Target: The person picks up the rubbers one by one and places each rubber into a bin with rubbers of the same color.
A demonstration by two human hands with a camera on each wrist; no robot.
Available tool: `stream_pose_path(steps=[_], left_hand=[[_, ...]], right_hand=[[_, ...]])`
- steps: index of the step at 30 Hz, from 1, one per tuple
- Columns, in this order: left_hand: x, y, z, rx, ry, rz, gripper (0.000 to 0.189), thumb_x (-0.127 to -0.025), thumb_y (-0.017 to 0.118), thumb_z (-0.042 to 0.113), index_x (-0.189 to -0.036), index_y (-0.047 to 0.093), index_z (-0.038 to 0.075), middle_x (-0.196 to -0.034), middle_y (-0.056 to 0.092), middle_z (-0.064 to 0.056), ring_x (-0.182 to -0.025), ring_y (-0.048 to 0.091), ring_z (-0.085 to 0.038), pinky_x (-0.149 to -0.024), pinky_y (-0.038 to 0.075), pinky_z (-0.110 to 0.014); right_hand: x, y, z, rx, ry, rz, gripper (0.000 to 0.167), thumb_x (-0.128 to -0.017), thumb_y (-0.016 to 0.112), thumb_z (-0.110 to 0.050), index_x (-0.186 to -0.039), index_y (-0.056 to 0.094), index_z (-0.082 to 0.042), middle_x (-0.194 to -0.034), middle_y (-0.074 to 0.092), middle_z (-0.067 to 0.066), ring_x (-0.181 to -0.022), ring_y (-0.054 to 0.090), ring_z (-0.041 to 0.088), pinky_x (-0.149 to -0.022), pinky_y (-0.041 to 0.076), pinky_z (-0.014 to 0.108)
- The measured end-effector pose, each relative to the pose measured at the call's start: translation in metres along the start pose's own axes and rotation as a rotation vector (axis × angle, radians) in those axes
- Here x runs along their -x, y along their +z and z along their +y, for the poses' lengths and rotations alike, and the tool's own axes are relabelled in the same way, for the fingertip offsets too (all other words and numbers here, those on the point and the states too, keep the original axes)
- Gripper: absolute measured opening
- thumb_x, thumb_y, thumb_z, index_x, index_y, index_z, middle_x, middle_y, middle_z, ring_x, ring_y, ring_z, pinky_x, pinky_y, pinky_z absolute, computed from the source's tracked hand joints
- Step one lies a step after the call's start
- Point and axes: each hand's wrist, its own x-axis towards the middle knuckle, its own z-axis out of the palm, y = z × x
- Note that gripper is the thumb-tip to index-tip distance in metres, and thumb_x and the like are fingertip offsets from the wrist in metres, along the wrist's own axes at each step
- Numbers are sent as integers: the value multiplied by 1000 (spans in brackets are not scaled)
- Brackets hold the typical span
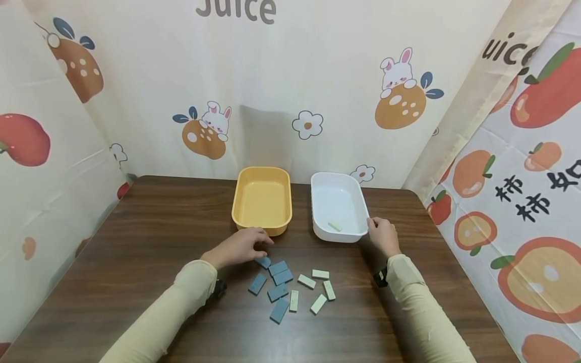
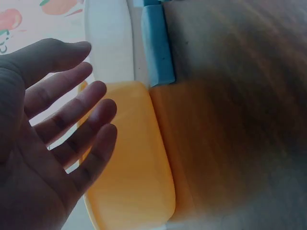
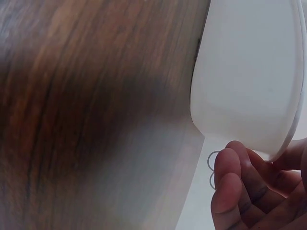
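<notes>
My left hand (image 1: 242, 245) hovers just in front of the yellow tray (image 1: 239, 204), its fingers spread and nothing between them. Under its fingertips lies a blue-grey flat block (image 1: 263, 261), partly covered by the hand. Several more blue-grey blocks (image 1: 256, 284) are scattered nearer the front. With thumb and fingers, my right hand (image 1: 384, 237) pinches the rim of the white tray (image 3: 249, 72) at its front right corner. One pale yellow block (image 1: 335, 226) lies inside that tray.
Several pale yellow blocks (image 1: 306, 281) lie on the dark wooden table (image 1: 190, 212), right of the blue-grey ones. Both trays stand near the table's back edge, before a printed curtain (image 1: 272, 65). Another printed cloth (image 1: 531, 201) hangs along the right side.
</notes>
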Motion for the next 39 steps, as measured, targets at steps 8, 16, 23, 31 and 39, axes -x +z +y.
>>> stream_pose_path(steps=[8, 16, 23, 31, 39], left_hand=[[-3, 5, 1, -52, -30, -96, 29, -86, 70, 15, -116, 70, 12, -116, 66, -1, -109, 57, -19, -97, 48, -40], [-3, 8, 4, -90, -36, -113, 30, -85, 71, 11, -116, 71, 13, -116, 67, -2, -108, 57, -20, -97, 48, -40], [-3, 12, 2, -76, -59, -124, 30, -84, 71, 9, -113, 73, 13, -112, 69, -1, -107, 59, -19, -96, 48, -40], [-3, 15, -1, -125, -42, -136, 29, -83, 72, 12, -112, 73, 12, -109, 69, -1, -104, 59, -20, -95, 49, -40], [-1, 15, -3, -120, -55, -118, 23, -84, 73, 14, -106, 75, 13, -104, 68, 0, -100, 59, -18, -93, 49, -38]], right_hand=[[1, 1, 1, -3, 6, -3, 48, -104, 36, -29, -124, 60, 7, -94, 68, 22, -77, 58, 28, -65, 45, 33], [1, 1, -1, -14, 16, 6, 47, -104, 36, -28, -124, 60, 6, -89, 68, 19, -74, 59, 25, -62, 43, 30], [1, 0, -2, 1, 4, 26, 46, -104, 37, -28, -123, 61, 6, -86, 68, 18, -77, 59, 28, -69, 45, 36], [2, 1, 0, -7, 10, 13, 46, -104, 37, -28, -124, 61, 6, -82, 68, 16, -71, 60, 24, -63, 43, 31], [3, 0, 0, -22, 15, 16, 45, -104, 37, -28, -122, 62, 6, -81, 68, 16, -69, 60, 22, -61, 42, 29]])
